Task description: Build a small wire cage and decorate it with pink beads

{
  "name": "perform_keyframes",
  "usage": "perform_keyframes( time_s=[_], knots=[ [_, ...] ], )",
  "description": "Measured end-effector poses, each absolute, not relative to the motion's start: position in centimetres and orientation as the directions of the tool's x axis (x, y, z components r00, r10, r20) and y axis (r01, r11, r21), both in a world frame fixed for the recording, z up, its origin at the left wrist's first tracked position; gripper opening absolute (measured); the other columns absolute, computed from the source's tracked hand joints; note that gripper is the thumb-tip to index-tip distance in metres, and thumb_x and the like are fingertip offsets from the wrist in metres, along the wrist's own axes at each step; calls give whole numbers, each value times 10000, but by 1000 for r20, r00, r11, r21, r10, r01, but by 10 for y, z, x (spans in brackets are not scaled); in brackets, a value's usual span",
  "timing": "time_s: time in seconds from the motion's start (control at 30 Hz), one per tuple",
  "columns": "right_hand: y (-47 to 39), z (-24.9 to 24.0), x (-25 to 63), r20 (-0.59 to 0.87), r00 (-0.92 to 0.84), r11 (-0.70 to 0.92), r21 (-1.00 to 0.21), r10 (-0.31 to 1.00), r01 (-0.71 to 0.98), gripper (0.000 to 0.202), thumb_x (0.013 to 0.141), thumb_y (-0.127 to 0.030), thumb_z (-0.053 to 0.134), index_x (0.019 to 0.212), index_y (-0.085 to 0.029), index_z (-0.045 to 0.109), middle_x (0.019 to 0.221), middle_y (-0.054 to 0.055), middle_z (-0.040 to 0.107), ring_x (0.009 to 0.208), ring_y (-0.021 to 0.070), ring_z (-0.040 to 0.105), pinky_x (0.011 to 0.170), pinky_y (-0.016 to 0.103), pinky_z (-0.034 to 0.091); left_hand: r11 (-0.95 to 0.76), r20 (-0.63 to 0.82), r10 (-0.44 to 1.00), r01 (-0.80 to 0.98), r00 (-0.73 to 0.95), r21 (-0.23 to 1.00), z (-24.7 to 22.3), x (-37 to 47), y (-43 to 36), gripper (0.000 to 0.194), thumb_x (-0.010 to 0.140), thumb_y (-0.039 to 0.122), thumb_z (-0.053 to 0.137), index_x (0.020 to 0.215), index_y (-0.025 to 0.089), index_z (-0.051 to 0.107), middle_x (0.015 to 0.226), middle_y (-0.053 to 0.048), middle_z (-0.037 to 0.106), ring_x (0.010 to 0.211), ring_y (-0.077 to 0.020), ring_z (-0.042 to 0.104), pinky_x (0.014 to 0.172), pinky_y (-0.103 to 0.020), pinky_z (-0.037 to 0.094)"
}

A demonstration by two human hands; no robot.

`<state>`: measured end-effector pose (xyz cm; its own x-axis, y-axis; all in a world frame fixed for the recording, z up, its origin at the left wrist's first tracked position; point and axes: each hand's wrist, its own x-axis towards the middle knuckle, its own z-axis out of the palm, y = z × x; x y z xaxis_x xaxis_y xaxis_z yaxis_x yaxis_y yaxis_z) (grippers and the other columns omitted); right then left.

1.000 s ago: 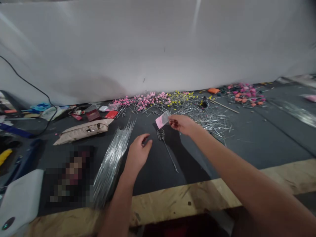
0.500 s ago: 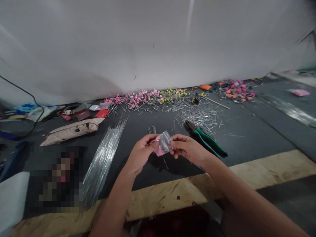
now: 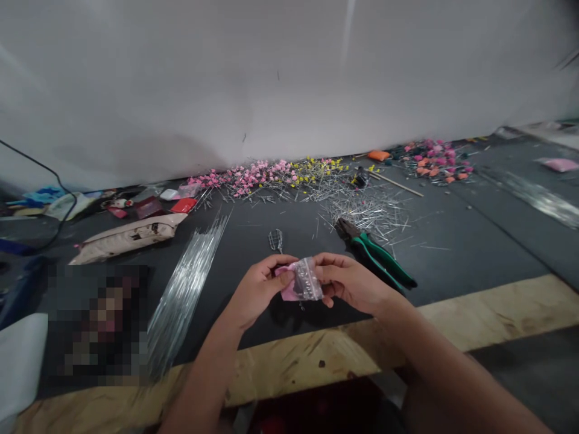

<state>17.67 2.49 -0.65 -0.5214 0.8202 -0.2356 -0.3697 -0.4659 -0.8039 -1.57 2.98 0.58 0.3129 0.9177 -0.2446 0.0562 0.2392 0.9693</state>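
Observation:
Both hands meet over the dark table, holding a small clear zip bag [image 3: 310, 280] with something pink [image 3: 288, 292] at its left part. The fingers of my left hand [image 3: 262, 284] are closed on the pink left side. At the bag's right edge, my right hand [image 3: 348, 280] pinches it. A small wire shape [image 3: 275, 240] lies just beyond my left fingers, with a bit of wire showing below the bag. Pliers with green handles [image 3: 380, 259] rest to the right of my right hand.
Long straight wires [image 3: 190, 289] lie at left, near a beige pouch [image 3: 129, 238]. Along the wall are pink-tipped wires [image 3: 253, 178], yellow-tipped wires [image 3: 321, 172], bare short wires [image 3: 368, 211] and an orange packet [image 3: 379, 155]. A wooden strip [image 3: 307, 361] edges the table.
The hands and the bag have moved slightly down and toward me. The bag is turned more upright, and the wire shape beyond it shows more fully.

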Motion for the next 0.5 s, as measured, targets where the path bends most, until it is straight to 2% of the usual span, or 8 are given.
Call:
perform_keyframes(
  time_s=[0.23, 0.37, 0.43, 0.5],
  knots=[
    [24, -9, 176, -278, -504, -424, -883, 818, -202, 123, 709, -230, 656, 785, -149, 602, 588, -21, 586, 493, 79, 530, 457, 203, 446, 158, -227, 937, 257, 265, 953, 5, -20, 29, 286, 756, 304, 602, 1021, 197, 589, 956, -41, 641, 828, -166, 583, 753, -309, 447],
    [17, -7, 169, -272, -489, -392, -905, 829, -163, 101, 729, -240, 621, 725, -161, 557, 552, -38, 573, 457, 73, 507, 461, 207, 420, -78, -6, 979, 404, 204, 911, 9, -16, 17, 257, 771, 317, 580, 1006, 213, 570, 1078, -63, 563, 995, -201, 519, 849, -344, 400],
    [12, -4, 164, -256, -464, -366, -916, 848, -163, 106, 728, -244, 617, 714, -168, 545, 565, -47, 567, 462, 72, 506, 476, 212, 413, -161, 52, 967, 442, 248, 882, 14, -13, 6, 227, 755, 355, 601, 928, 212, 568, 1007, -50, 549, 961, -197, 506, 839, -335, 392],
    [8, -1, 160, -235, -426, -327, -932, 874, -157, 103, 731, -246, 614, 716, -172, 543, 597, -51, 569, 490, 70, 512, 512, 216, 413, -156, 5, 940, 416, 341, 896, 17, -9, -5, 243, 733, 372, 626, 893, 209, 544, 913, -27, 546, 868, -179, 509, 780, -310, 403]
  ],
)
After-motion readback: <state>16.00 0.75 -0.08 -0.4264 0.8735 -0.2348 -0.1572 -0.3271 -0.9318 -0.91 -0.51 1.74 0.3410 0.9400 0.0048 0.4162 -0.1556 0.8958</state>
